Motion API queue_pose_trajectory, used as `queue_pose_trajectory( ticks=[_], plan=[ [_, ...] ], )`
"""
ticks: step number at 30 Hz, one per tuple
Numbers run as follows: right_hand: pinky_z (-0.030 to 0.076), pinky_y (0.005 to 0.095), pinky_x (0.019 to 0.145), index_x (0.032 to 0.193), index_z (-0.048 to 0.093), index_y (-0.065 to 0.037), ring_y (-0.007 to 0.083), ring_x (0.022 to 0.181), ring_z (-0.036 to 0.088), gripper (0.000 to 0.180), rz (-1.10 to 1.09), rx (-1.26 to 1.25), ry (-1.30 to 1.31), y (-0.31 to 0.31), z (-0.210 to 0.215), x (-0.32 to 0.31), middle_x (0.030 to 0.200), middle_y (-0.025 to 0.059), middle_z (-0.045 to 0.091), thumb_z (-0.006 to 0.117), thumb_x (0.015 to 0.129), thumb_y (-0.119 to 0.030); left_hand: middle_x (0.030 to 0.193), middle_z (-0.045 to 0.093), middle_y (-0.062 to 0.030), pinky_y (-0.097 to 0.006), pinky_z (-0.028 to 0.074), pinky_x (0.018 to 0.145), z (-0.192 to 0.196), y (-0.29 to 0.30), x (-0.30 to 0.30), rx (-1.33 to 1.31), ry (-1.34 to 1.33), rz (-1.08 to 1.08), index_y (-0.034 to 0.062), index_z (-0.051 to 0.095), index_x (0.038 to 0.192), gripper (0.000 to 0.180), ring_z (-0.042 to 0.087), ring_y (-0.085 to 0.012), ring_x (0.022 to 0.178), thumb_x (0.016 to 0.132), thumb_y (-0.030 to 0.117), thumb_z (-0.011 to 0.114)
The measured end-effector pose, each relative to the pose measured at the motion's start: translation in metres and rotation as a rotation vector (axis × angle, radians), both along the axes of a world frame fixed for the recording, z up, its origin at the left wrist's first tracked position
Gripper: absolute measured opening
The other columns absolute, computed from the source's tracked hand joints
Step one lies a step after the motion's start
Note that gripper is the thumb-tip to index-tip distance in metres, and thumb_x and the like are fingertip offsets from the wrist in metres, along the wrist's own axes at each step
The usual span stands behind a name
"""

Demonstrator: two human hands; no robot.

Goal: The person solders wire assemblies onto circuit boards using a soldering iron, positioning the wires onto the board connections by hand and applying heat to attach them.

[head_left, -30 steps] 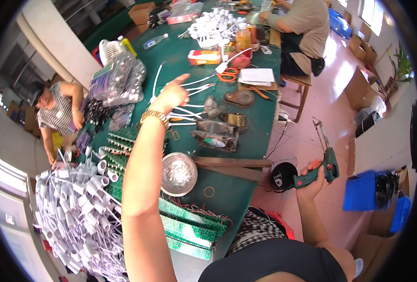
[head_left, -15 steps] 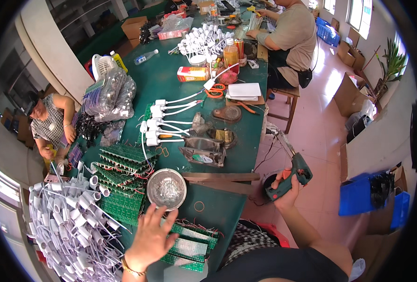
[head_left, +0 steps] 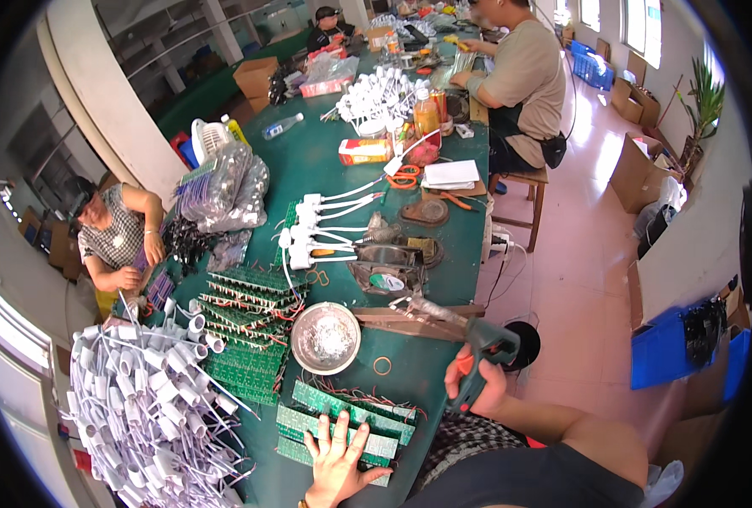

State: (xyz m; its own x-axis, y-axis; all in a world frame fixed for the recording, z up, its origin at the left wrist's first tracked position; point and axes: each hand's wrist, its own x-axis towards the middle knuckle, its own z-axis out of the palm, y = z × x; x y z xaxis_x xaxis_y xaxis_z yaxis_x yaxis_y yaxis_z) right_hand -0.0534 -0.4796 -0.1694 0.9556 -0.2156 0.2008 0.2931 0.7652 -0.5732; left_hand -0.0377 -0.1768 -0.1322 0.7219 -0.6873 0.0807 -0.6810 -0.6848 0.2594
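Note:
My left hand (head_left: 339, 464) lies with fingers spread on a row of green circuit board strips (head_left: 317, 398), which have thin red wires along their far edge. In my right hand (head_left: 488, 391) is a dark green soldering gun (head_left: 493, 340) with a red trigger, gripped by its handle. Its metal nozzle points left, over two flat bars (head_left: 444, 320). Just beyond the strips stands a round metal bowl (head_left: 296, 349) holding silvery bits. Stacked green circuit boards (head_left: 245, 368) sit to the left of the bowl.
White sockets with cables (head_left: 147, 398) are heaped at the left. White plugs with cords (head_left: 312, 220) lie farther up the green table, near a dark metal stand (head_left: 384, 269) and orange scissors (head_left: 404, 176). One co-worker (head_left: 118, 229) sits at left, another (head_left: 524, 76) at far right.
My left hand has come down onto the board strips, from beside the bowl. My right hand has brought the soldering gun leftward, its nozzle swinging over the table. The whole view has shifted slightly.

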Motion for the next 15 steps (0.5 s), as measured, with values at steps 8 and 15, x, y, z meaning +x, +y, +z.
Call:
queue_pose_trajectory(
  ticks=[8,15],
  plan=[
    [0.05,0.0341,0.064,0.118,0.051,-0.004,0.024,0.072,0.063,0.038,0.19,-0.026,0.064,0.032,0.002,0.012,0.095,0.0206,0.064,0.054,0.093,-0.032,0.153,0.02,-0.0255,-0.069,0.011,0.106,0.028,-0.01,-0.005,-0.055,-0.028,-0.022,0.0106,0.035,0.145,0.102,0.016,-0.0479,0.14,0.061,0.045,0.081],
    [0.049,0.0317,0.067,0.115,0.053,-0.002,0.0208,0.074,0.062,0.033,0.204,-0.046,0.043,0.029,0.005,0.015,0.096,0.0176,0.063,0.052,0.096,-0.028,0.154,0.018,-0.023,-0.069,0.01,0.106,0.026,-0.007,-0.004,0.012,0.039,-0.03,0.0112,0.034,0.146,0.098,0.013,-0.0469,0.141,0.064,0.042,0.078]
  ],
)
